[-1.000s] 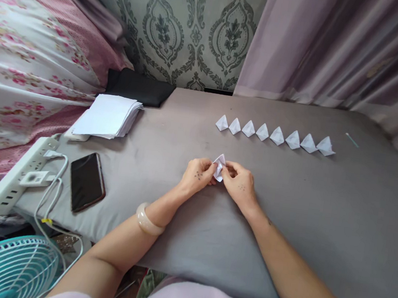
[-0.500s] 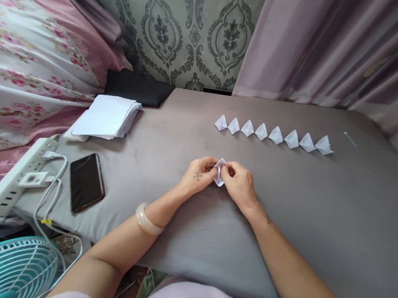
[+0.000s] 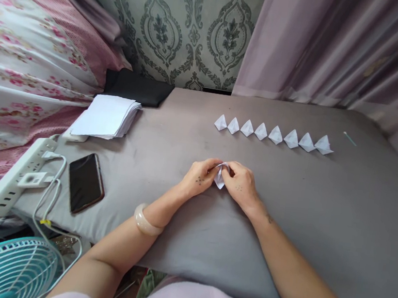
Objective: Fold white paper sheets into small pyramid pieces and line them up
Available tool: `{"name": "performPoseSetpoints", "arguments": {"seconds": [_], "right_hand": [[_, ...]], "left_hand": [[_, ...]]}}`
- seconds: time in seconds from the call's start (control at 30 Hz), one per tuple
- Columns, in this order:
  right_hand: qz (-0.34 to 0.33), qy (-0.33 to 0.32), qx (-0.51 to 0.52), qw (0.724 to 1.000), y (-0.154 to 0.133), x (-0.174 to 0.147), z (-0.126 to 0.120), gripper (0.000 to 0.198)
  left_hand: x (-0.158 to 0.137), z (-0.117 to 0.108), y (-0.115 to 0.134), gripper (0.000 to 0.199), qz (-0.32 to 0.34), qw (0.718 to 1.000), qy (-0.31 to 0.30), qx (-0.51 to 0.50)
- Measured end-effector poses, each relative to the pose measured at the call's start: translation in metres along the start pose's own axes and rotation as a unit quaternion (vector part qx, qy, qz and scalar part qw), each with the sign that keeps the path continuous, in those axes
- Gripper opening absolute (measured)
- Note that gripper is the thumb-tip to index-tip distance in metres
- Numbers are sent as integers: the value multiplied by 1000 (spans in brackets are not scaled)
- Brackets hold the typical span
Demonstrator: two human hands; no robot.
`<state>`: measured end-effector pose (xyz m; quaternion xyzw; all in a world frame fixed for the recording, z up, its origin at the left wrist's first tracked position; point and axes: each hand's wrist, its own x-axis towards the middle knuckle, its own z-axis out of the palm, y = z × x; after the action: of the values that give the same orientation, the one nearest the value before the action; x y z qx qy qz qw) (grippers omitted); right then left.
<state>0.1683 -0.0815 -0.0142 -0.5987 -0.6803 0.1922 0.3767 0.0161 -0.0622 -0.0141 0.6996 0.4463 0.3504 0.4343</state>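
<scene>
A small folded paper (image 3: 220, 182) is pinched between the left hand (image 3: 198, 178) and the right hand (image 3: 241, 184) — thumbs on the near side, the remaining fingers partly hidden behind. The piece is held at the middle of the grey cloth-covered worktop (image 3: 171, 138); whether the cloth is touched by it cannot be told. Beyond it, to the far right, eight folded paper shapes (image 3: 261, 132) are set out in a row, with a thin stick (image 3: 350, 138) lying right of them. At the far left, a paper stack (image 3: 104, 116) is noted; nearer, a phone (image 3: 86, 184) is placed face up — beside a power strip (image 3: 15, 179) with plugs inserted.
</scene>
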Motion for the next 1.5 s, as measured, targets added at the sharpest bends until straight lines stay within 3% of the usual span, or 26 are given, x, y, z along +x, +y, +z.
{"name": "performPoseSetpoints", "arguments": {"seconds": [0.17,0.3,0.4,0.53,0.73,0.83,1.07,1.27,1.5], "right_hand": [[108,8,115,987,1,0,5,29],[2,70,72,995,-6,-4,2,27],[-87,4,30,996,-15,-11,1,31],[-130,-71,-65,987,-20,-17,4,32],[-142,-54,-135,979,-13,-16,7,32],[-154,-70,-140,976,-12,-16,6,31],[-167,-90,-146,971,-17,-16,8,29],[-174,-70,-138,972,-22,-12,9,26],[-204,-105,-108,967,-34,14,15,25]], "left_hand": [[7,-2,-13,24,-7,992,115,-60],[12,-9,-18,35,-18,977,187,-104],[14,-12,-18,36,0,975,194,-108],[14,-14,-14,31,-2,974,185,-129],[14,-17,-1,23,-97,960,144,-218],[15,-17,0,18,-113,959,138,-219],[18,-13,-9,21,-106,957,176,-205],[18,-21,-6,21,-155,929,196,-273],[25,-40,-12,16,-172,904,241,-308]]}}
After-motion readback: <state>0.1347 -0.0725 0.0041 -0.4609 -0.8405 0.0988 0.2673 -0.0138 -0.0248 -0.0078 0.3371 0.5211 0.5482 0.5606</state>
